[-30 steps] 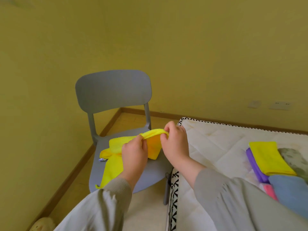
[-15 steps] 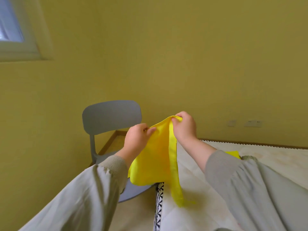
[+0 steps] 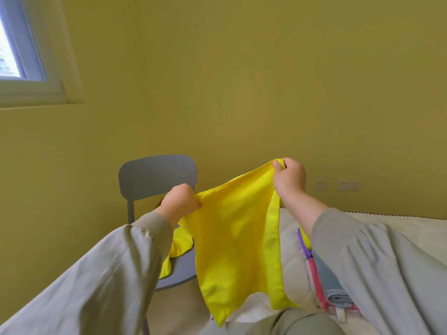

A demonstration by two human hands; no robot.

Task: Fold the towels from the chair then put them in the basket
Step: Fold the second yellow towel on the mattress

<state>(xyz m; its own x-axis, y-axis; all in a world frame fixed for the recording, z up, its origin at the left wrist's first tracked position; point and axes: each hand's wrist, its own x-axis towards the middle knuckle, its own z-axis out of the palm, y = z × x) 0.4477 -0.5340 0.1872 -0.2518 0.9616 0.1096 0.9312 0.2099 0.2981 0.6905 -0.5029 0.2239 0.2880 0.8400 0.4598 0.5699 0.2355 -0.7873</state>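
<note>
Yellow towel (image 3: 232,238) up in air, spread between my hands. Left hand (image 3: 180,201) pinches corner at 9 o'clock; right hand (image 3: 289,177) pinches higher corner at 1 o'clock. Cloth hangs over bed edge. Second yellow towel (image 3: 180,243) on grey chair (image 3: 157,175) seat, 8 o'clock. White quilted bed (image 3: 291,240) at 4 o'clock carries folded towels (image 3: 335,294): purple, pink, blue. Olive-yellow walls. Window (image 3: 36,68) at 10 o'clock. Sockets (image 3: 348,185) low on wall, 3 o'clock.

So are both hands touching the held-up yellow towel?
Touching. The head view shows the left hand pinching one top corner of the held-up yellow towel, the right hand pinching the other.
</note>
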